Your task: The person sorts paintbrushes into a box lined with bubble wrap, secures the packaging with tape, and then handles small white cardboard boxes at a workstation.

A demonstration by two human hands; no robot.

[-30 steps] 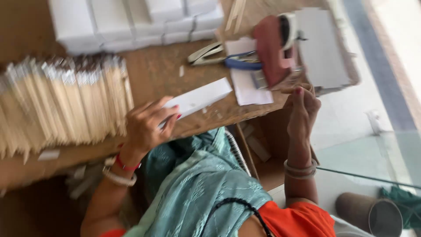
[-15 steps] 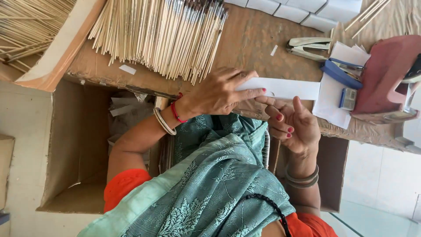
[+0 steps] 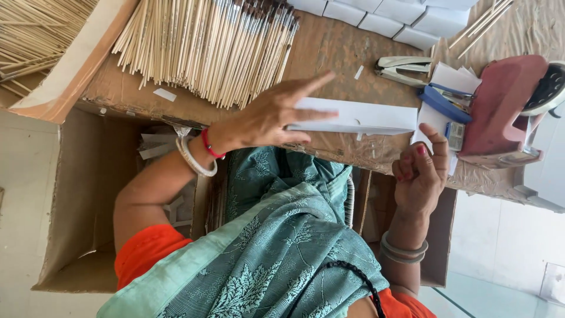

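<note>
Right, you are pinning the long white paper sleeve to the bench with your left hand, thumb and lower fingers closing on its near end while the forefinger is sticking out wide above it. The sleeve is lying flat across the brown bench top, between the heap of paintbrushes and the stationery on the right. Your right hand is hovering just off the bench edge, fingers curled loosely inward and holding nothing, its raised fingertips brushing up near the white slips.

To my eye, you are doing well to keep that left grip low and flat, so the sleeve is not buckling in the middle; bringing the right hand to the free end would steady it further.

Looking around, the brushes are fanning out with bristles pointing away from you. A grey stapler is sitting beyond the sleeve, and a blue clip-like tool is resting beside a dark red holder. White boxes are lining the far edge. The bench itself is looking worn and wrapped in brown paper or card, with an open cardboard carton standing below on a pale floor.
</note>
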